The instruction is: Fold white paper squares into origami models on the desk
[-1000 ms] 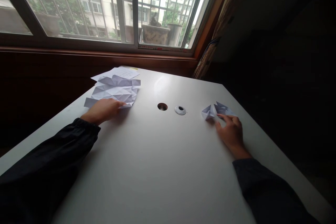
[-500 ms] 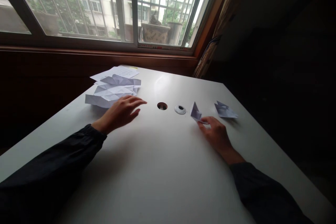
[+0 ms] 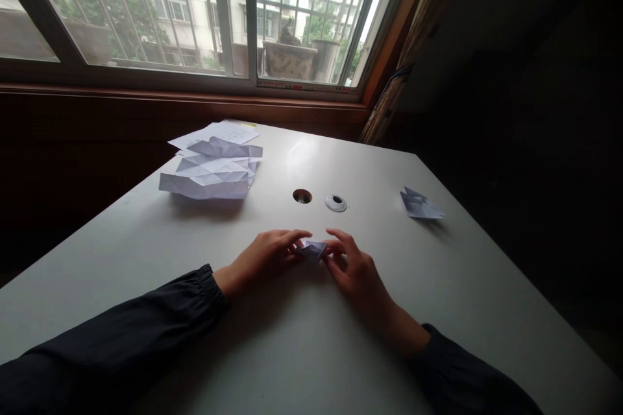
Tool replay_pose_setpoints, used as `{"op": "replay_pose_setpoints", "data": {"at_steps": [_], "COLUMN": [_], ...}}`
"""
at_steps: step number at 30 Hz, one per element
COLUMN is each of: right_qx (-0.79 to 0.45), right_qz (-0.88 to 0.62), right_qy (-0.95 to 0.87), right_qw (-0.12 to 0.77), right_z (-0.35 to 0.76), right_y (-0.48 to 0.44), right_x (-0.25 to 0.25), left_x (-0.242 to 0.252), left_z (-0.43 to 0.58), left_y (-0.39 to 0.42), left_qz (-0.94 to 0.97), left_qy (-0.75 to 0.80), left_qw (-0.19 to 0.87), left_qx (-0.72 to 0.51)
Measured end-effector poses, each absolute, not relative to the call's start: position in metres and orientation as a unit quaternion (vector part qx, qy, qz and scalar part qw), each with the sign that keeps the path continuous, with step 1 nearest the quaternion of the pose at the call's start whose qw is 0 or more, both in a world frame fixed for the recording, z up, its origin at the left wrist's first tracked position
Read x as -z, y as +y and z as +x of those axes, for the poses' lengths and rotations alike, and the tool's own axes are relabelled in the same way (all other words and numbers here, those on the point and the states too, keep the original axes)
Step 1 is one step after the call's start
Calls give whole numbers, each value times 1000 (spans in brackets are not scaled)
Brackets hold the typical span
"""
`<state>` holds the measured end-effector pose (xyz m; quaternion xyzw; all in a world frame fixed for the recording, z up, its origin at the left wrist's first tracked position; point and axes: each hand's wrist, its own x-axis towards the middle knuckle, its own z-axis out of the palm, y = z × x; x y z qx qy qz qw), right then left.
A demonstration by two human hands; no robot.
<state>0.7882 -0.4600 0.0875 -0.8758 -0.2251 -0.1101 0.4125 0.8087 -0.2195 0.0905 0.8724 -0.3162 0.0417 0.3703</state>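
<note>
A small folded white paper piece (image 3: 313, 248) lies on the white table (image 3: 311, 337) in the middle, just in front of me. My left hand (image 3: 265, 256) pinches its left end with the fingertips. My right hand (image 3: 353, 266) holds its right end, fingers curled onto the paper. Both dark sleeves reach in from the bottom. A second folded paper piece (image 3: 419, 204) rests alone at the right of the table, away from both hands.
A stack of creased white paper sheets (image 3: 214, 165) sits at the far left of the table. A round cable hole (image 3: 302, 196) and its white cap (image 3: 335, 203) lie beyond my hands. A barred window runs behind, a curtain at the right.
My right hand carried one folded piece from the right side to the table's middle. My left hand left the paper stack and came over to meet it; both now grip the piece.
</note>
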Motion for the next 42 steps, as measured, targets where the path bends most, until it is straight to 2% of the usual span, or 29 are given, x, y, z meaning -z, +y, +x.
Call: {"op": "replay_pose_setpoints", "data": {"at_steps": [5,8,11,14,18,25,36,42], "right_qx": [101,101,86,25,-34,-20,-96,-92], "right_qz": [-882,-875,-847,-787,-716,-647,-668,-719], "right_qy": [-230,-229,-215,-179,-113,-19,-132,-157], "right_qw": [398,414,479,590,688,762,726,671], "right_z": [787,788,787,783,782,787,782,780], "right_y": [-451,-450,-449,-447,-445,-446,-440,-441], "right_x": [-91,-95,-99,-103,-101,-89,-89,-87], "left_x": [-94,-97,-102,-105,-102,-98,-96,-92], "left_z": [805,803,800,797,795,793,805,808], "left_y": [-223,-226,-233,-239,-243,-245,-236,-232], "left_qz": [890,874,816,759,737,692,710,720], "left_qy": [-297,-267,-218,-178,-156,-204,-191,-187], "left_qw": [343,402,535,625,657,692,674,662], "left_qx": [-43,-45,-27,-14,-16,36,78,95]}}
